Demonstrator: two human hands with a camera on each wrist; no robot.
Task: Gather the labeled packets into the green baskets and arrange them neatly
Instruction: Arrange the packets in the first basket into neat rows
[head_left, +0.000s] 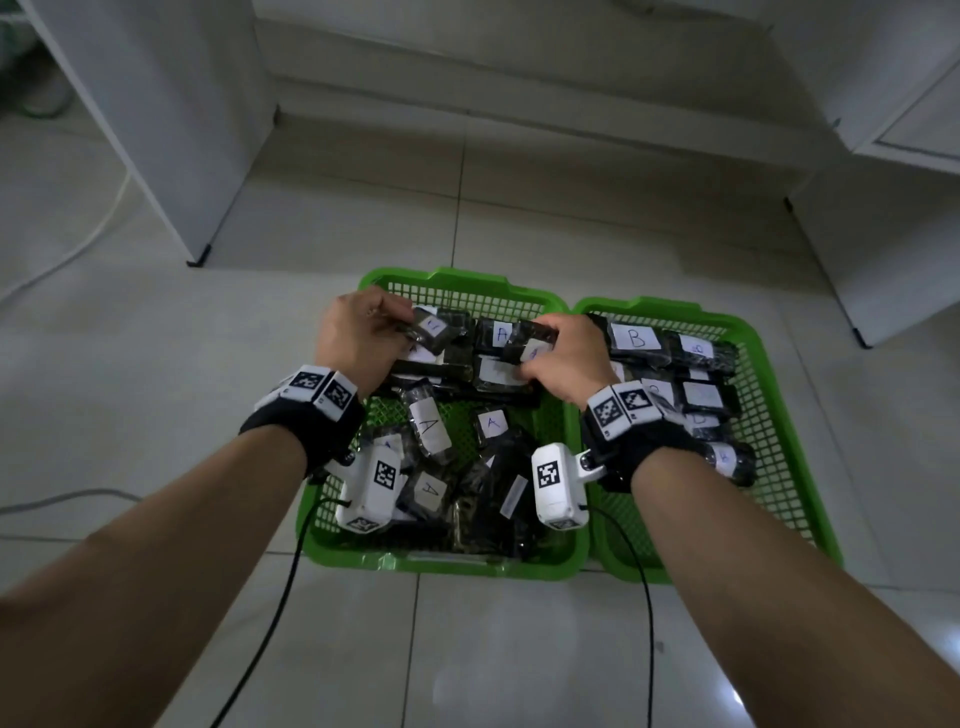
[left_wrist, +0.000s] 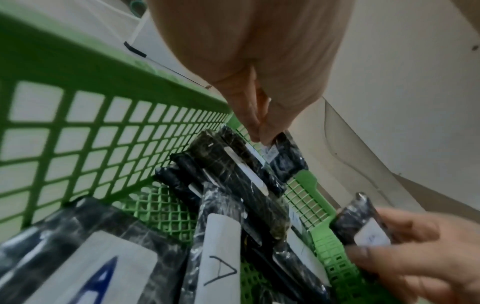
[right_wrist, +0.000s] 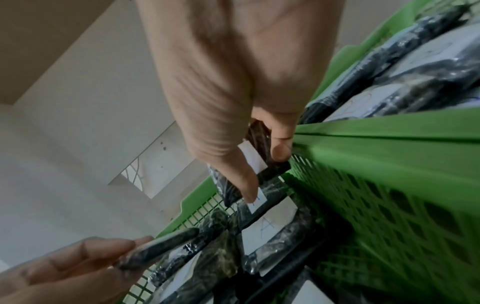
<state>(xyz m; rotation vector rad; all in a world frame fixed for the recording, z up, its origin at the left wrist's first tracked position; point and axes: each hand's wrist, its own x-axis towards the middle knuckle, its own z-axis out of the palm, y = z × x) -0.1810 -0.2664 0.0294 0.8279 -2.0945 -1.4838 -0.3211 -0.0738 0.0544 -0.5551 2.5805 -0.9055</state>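
Note:
Two green mesh baskets stand side by side on the floor. The left basket (head_left: 457, 283) holds black wrapped packets with white "A" labels (head_left: 428, 426), some stacked at the back, several loose at the front. In the right basket (head_left: 774, 374) lie rows of "B" packets (head_left: 636, 338). My left hand (head_left: 400, 327) pinches one packet (head_left: 434, 330) over the back left of the left basket; in the left wrist view the left hand (left_wrist: 262, 135) grips that packet (left_wrist: 285, 156) by its end. My right hand (head_left: 535, 348) pinches another packet (head_left: 530, 332) near the back right of that basket, seen close as the right hand (right_wrist: 265, 172) on a labeled packet (right_wrist: 262, 144).
White cabinet panels (head_left: 171, 130) stand on the tiled floor behind and left of the baskets, and another cabinet (head_left: 883, 234) stands at the right. Black cables (head_left: 275, 613) run from the wrist cameras across the floor in front. A white cord (head_left: 93, 234) lies at the left.

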